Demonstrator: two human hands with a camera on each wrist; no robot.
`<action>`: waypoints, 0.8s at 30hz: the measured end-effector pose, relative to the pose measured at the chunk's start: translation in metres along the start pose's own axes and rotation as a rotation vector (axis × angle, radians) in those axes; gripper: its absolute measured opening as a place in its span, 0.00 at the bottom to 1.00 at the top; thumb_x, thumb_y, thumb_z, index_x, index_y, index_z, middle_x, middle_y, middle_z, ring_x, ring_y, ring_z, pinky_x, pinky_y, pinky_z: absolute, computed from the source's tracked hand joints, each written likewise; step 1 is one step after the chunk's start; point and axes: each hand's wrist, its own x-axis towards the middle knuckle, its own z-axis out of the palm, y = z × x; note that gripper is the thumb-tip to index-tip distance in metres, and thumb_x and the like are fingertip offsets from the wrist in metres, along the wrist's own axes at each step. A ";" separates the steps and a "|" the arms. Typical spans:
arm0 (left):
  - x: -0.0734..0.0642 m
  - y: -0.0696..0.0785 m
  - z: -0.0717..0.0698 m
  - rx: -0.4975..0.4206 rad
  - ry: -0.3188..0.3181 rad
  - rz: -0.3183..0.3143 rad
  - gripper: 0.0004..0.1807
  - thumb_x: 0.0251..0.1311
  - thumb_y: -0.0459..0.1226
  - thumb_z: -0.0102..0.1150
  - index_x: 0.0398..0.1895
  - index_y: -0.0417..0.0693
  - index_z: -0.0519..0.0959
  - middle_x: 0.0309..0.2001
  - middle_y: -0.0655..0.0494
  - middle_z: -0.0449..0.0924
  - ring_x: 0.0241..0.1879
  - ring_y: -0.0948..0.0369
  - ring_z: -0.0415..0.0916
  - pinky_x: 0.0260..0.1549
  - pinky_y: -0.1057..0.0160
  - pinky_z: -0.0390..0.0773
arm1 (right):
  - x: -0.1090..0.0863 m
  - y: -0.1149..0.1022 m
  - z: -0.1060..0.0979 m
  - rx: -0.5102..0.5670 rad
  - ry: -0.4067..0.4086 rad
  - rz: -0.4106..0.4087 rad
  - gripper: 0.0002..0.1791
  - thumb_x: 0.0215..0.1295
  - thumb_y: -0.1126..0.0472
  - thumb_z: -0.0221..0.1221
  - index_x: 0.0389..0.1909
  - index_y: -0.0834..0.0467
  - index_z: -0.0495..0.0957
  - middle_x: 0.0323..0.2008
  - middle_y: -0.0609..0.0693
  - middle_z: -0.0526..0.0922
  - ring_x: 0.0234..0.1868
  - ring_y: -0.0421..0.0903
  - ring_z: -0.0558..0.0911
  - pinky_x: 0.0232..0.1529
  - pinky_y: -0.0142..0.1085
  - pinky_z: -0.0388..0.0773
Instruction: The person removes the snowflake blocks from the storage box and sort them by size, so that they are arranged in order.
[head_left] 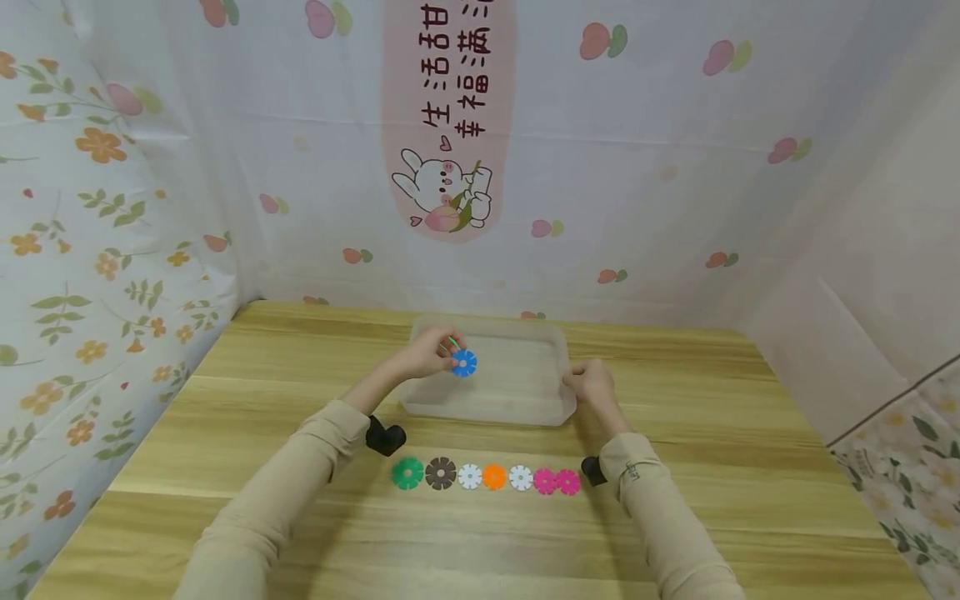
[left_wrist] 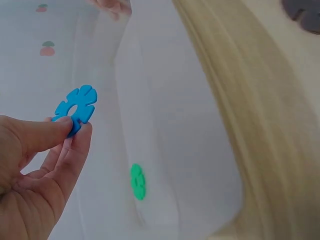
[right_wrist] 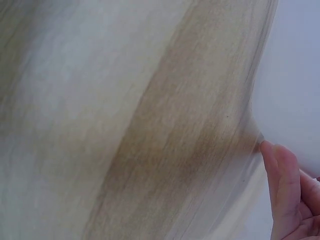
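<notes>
My left hand (head_left: 433, 353) pinches a blue snowflake building disc (head_left: 464, 363) between thumb and fingers, over the left part of a translucent plastic tray (head_left: 487, 414). The left wrist view shows this blue disc (left_wrist: 82, 106) tilted, with notches round its edge and a hole in the middle. Below the hand in that view, a green disc (left_wrist: 138, 182) is in the tray. At the tray's right side, my right hand (head_left: 592, 385) grips the rim. In the right wrist view, fingers (right_wrist: 286, 175) lie right at the tray's edge, with part of the hand cut off by the frame.
In front of the tray runs a row of discs on the wooden table (head_left: 480, 550): green (head_left: 408, 473), dark brown (head_left: 441, 473), white (head_left: 470, 477), orange (head_left: 493, 477), white (head_left: 521, 477), and two pink (head_left: 567, 482) ones. Patterned cloth (head_left: 637, 167) hangs behind the table.
</notes>
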 end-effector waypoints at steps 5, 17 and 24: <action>-0.024 -0.003 -0.004 -0.039 -0.003 0.006 0.11 0.58 0.25 0.51 0.44 0.35 0.70 0.40 0.41 0.72 0.39 0.52 0.74 0.37 0.63 0.76 | 0.001 0.002 0.001 -0.005 0.016 -0.015 0.11 0.53 0.68 0.54 0.31 0.71 0.82 0.33 0.64 0.84 0.17 0.38 0.75 0.19 0.27 0.72; -0.090 -0.031 -0.015 -0.090 0.002 0.000 0.10 0.55 0.23 0.53 0.42 0.32 0.70 0.35 0.43 0.71 0.35 0.58 0.71 0.33 0.68 0.73 | 0.002 0.001 -0.001 0.024 -0.035 0.026 0.16 0.54 0.67 0.53 0.40 0.75 0.77 0.42 0.70 0.79 0.22 0.42 0.79 0.24 0.31 0.78; -0.125 -0.045 -0.018 -0.093 -0.018 -0.046 0.11 0.54 0.24 0.54 0.42 0.31 0.70 0.35 0.43 0.73 0.33 0.62 0.71 0.33 0.71 0.73 | 0.004 -0.001 -0.001 0.026 -0.037 0.032 0.16 0.54 0.67 0.54 0.41 0.75 0.77 0.41 0.70 0.80 0.18 0.40 0.78 0.22 0.30 0.78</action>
